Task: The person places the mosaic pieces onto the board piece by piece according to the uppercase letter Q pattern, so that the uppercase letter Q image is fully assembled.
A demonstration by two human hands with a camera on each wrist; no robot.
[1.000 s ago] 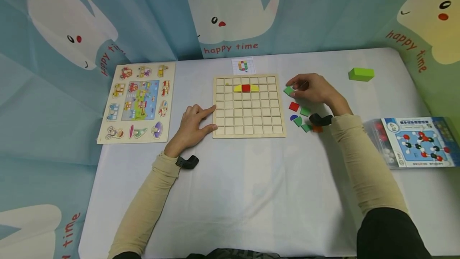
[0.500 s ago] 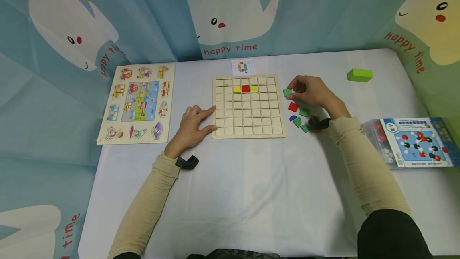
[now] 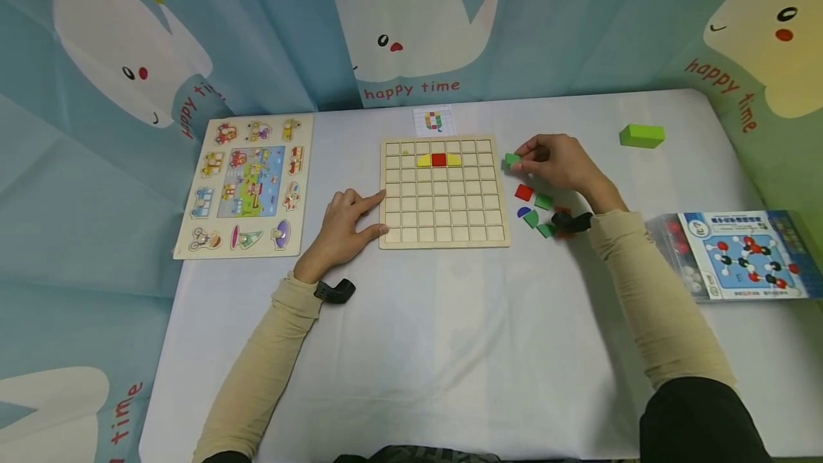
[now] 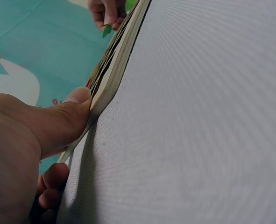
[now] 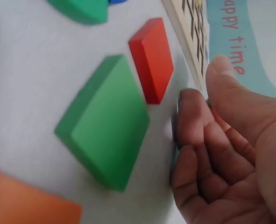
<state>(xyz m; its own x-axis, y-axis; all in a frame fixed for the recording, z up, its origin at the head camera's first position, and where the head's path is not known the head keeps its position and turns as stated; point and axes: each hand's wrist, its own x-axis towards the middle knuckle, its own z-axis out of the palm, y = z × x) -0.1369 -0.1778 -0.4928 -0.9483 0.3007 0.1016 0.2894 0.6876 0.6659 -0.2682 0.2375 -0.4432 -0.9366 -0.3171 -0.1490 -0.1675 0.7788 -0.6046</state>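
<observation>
A wooden grid board (image 3: 444,244) lies on the white table, with a red square (image 3: 439,160) between two yellow pieces (image 3: 424,161) in its second row. My left hand (image 3: 341,227) rests at the board's left edge, index finger and thumb touching it; the left wrist view shows the thumb (image 4: 65,116) against the frame. Just off the board's right edge, my right hand (image 3: 561,163) pinches a small green block (image 3: 511,158) between thumb and fingers. Below that hand lie a red block (image 3: 524,192), a green block (image 3: 543,201), a blue piece (image 3: 524,212) and other green pieces (image 3: 531,218).
An orange block (image 5: 30,200) lies partly hidden under the right wrist in the head view. A pattern card (image 3: 434,120) sits behind the board. At left is a picture puzzle (image 3: 296,227); at right, a light green box (image 3: 641,136) and a molecule kit (image 3: 752,256).
My right hand has shifted slightly left toward the board, and the green block has turned between its fingers. The left hand stays at the board's edge.
</observation>
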